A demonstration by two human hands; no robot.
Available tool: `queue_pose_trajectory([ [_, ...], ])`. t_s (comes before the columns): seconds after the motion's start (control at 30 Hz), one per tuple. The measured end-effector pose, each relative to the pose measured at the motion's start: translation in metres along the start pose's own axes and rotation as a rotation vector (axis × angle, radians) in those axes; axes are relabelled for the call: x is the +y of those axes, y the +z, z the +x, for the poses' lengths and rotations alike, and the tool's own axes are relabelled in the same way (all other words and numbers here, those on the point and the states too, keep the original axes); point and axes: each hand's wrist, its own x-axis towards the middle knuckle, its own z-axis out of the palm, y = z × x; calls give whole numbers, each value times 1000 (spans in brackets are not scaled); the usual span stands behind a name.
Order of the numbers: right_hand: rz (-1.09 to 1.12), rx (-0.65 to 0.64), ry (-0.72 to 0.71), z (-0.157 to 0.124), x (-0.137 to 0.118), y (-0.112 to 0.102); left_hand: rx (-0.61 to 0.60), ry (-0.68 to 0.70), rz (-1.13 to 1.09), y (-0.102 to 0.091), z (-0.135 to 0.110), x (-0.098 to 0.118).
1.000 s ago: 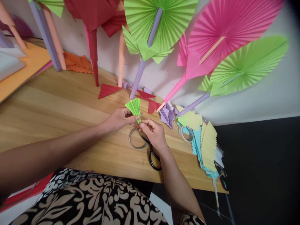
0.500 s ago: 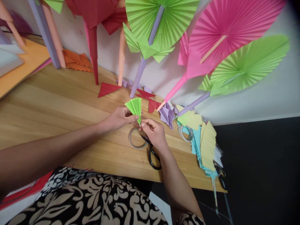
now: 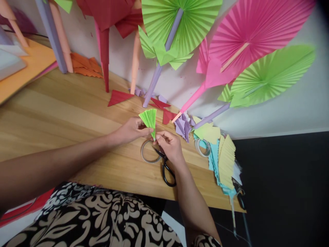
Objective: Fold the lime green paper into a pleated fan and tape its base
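Note:
A small pleated green paper fan [image 3: 149, 119] stands upright between my two hands above the wooden table [image 3: 64, 113]. My left hand [image 3: 131, 129] is closed on its lower left side. My right hand [image 3: 168, 145] pinches its narrow bottom tip with thumb and fingers. Directly under my hands lie a roll of clear tape [image 3: 149, 152] and black-handled scissors [image 3: 167, 169], partly hidden by my right wrist.
Large paper fans in green [image 3: 180, 20] and pink [image 3: 246, 31] on paper stems lean on the wall behind. Red [image 3: 119, 97] and purple scraps [image 3: 183, 126] lie near the wall. Pleated yellow paper [image 3: 226, 159] on teal sheets and a second tape roll [image 3: 203, 146] sit at the table's right end.
The green fan's pleats have drawn slightly closer and it stands a bit more upright. Both hands keep their hold in nearly the same place.

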Motion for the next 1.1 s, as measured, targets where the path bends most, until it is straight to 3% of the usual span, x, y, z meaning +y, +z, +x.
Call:
queue_pose_trajectory([
  [0.6,-58,-21,-81,-1,3,-1,-91,70,-9,0,2,-5],
  [1.1,-8,-40,-22,-2,3,-1,-68,52,18,1,2,0],
])
